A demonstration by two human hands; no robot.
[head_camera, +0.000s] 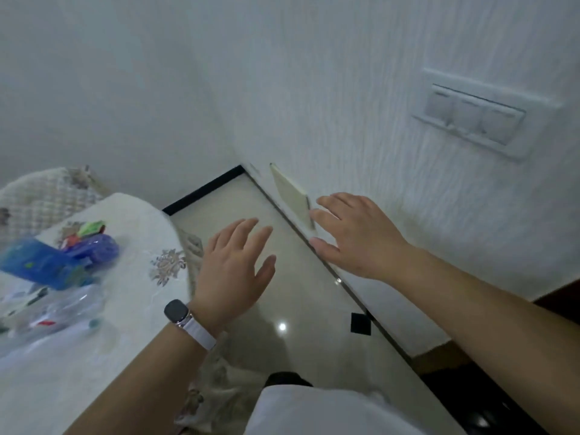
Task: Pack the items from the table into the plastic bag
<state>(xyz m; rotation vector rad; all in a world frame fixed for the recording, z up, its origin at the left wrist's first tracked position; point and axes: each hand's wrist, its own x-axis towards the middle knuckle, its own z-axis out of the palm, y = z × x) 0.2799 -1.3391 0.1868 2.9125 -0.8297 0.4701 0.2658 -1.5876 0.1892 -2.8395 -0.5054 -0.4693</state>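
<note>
Plainly, the plastic bag (53, 312) lies crumpled and clear near the left edge of the table (138, 211), with small things showing through it that are too blurred to name. Touching it on the far side is a blue box (37, 265); whether the box sits inside the bag's mouth or only against it cannot be told. Just beyond the box lie a purple packet (94, 248) and a green packet (91, 228), both toward the table's far edge.

Neither hand is near any of this. The left hand (235, 271), with a watch (179, 312) on its wrist, hangs off the table's right edge over the floor (276, 309), fingers straight and spread, holding nothing. The right hand (354, 237) is farther right, close to the wall below a switch panel (470, 117), likewise spread and empty.

My judgement is that this is a gap between picks, or the close of the packing. If the purple and green packets are outside the bag, the next move calls for turning to the table, bringing one hand over to grip a packet and the other to hold the bag's mouth wide.
</note>
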